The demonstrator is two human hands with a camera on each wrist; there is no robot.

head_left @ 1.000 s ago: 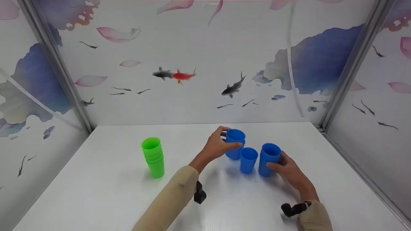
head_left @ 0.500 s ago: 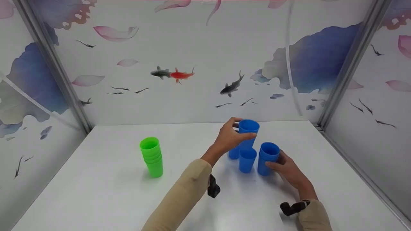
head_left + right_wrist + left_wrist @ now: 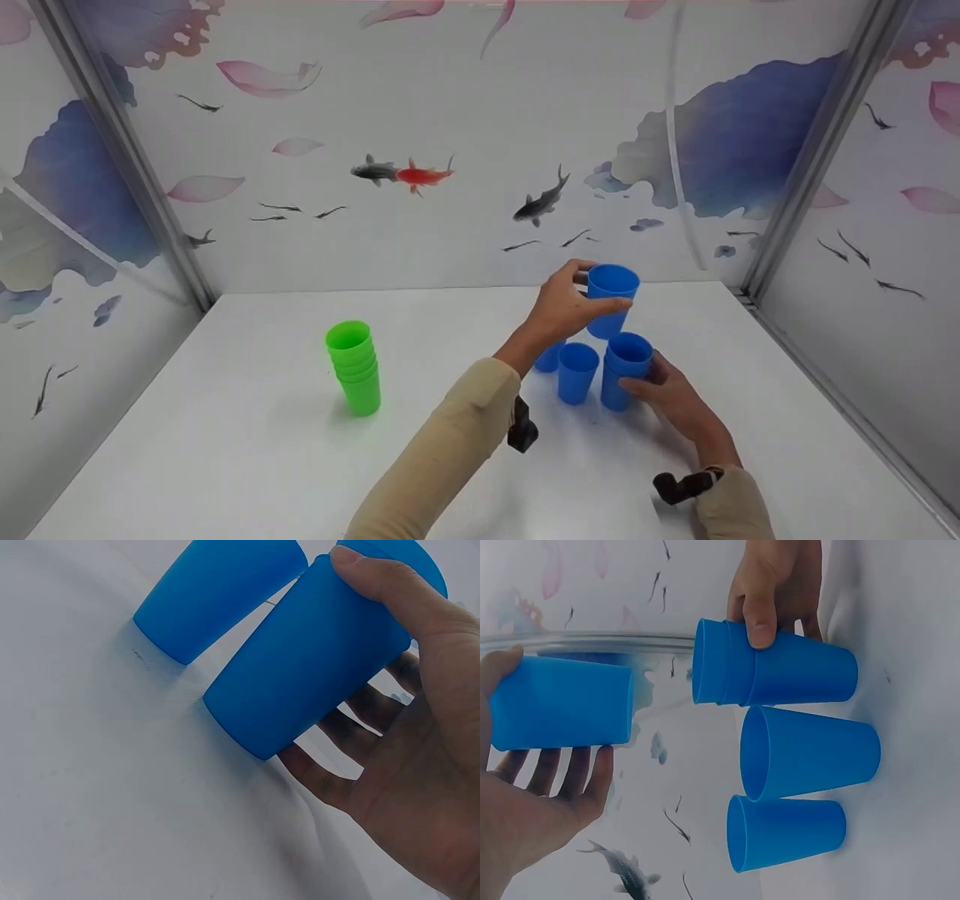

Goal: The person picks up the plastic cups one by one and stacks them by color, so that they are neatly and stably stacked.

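Note:
My left hand (image 3: 562, 307) grips a blue plastic cup (image 3: 606, 327) in the air, mouth up, thumb on the near side. In the left wrist view this held cup (image 3: 562, 709) is well apart from the stack below. Around the nested stack of blue cups (image 3: 619, 391) curls my right hand (image 3: 675, 397); the stack stands upright on the white table. The left wrist view shows three rims on that stack (image 3: 802, 667). Just left of it stands a single blue cup (image 3: 576, 381). Another blue cup (image 3: 549, 360) behind is partly hidden by my left forearm and that cup.
A nested stack of green cups (image 3: 364, 386) stands at the left of the white table (image 3: 225, 450). Printed white panels (image 3: 450, 240) with fish and petals enclose the back and sides, joined by metal posts (image 3: 814, 150).
My left hand has lifted its blue cup out and carried it up and right, over to behind the blue stack. My right hand stays on the stack.

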